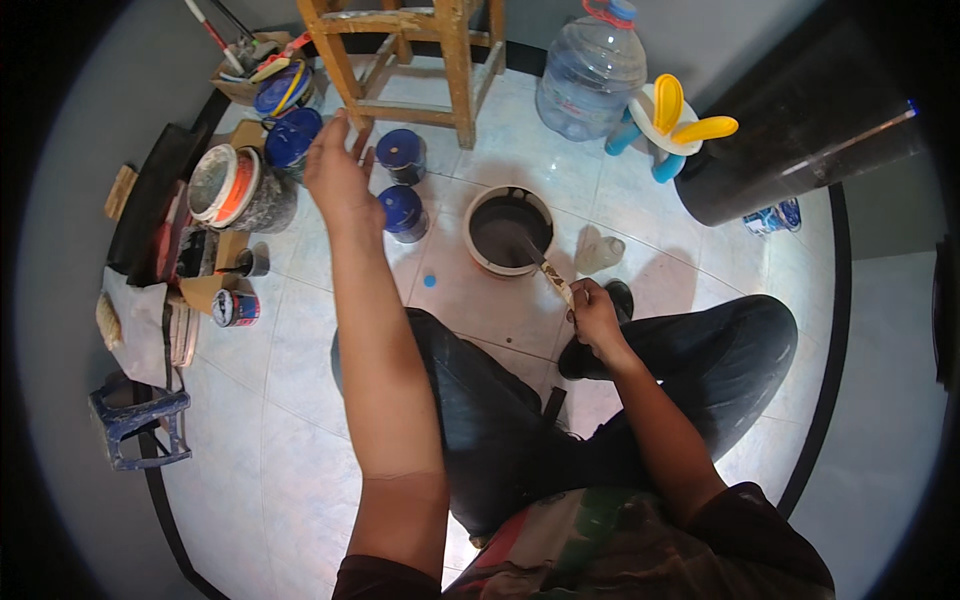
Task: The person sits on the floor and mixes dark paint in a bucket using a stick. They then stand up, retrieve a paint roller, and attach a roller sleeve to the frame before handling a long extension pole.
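Note:
My right hand (597, 318) is closed round the near end of a narrow, paint-smeared stick (556, 277). The stick slants down into a round white bucket (468, 243), and its far end dips into dark grey paint (505, 222). My left hand (340, 175) is stretched forward with its fingers apart, holding nothing. Close to it stand two tins with blue lids, the farther tin (401, 155) and the nearer tin (405, 212). Whether the left fingertips touch the blue bucket (292, 138) behind them, I cannot tell. A small clear plastic container (600, 252) sits right of the paint bucket.
A wooden stool (400, 105) stands ahead, beside a large water bottle (594, 75). Right of these are a small white stool (660, 110) with yellow pieces and a black cylinder (780, 130). Paint-crusted buckets (240, 190), a small tin (236, 308) and a blue plastic stool (140, 425) line the left wall.

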The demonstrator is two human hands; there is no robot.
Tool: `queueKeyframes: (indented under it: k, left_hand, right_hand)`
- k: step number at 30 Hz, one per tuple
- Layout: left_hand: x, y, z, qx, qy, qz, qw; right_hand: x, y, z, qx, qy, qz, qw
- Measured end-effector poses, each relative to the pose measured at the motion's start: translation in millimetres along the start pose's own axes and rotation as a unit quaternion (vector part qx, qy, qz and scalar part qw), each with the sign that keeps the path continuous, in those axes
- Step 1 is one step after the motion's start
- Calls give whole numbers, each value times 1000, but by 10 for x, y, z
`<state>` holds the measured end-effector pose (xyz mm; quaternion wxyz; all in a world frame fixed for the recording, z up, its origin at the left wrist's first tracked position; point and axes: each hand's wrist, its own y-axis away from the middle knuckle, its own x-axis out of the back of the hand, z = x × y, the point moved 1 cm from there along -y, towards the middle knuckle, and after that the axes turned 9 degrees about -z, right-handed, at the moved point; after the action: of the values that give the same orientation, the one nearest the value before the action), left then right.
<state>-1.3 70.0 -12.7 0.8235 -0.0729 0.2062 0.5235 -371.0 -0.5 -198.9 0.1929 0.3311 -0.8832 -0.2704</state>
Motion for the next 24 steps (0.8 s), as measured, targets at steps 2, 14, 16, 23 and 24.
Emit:
queueKeyframes:
  k: [2,14,16,23,24]
  left_hand:
    - [10,-5,17,0,-7,4,1000]
    - [-92,77,70,-3,-27,-30,999]
    - [-81,72,69,-2,-22,-28,999]
    - [-56,45,37,-1,-7,-19,1000]
    - [-60,52,45,-2,-9,-16,1000]
  right_hand:
    - [111,194,-145,-13,33,-13,999]
    - [504,675,-426,-128,-94,-74,985]
    - [529,721,-482,-126,-106,-81,983]
    - [604,818,-542,-116,-104,-66,986]
    - [614,838,-561,-113,-104,-67,986]
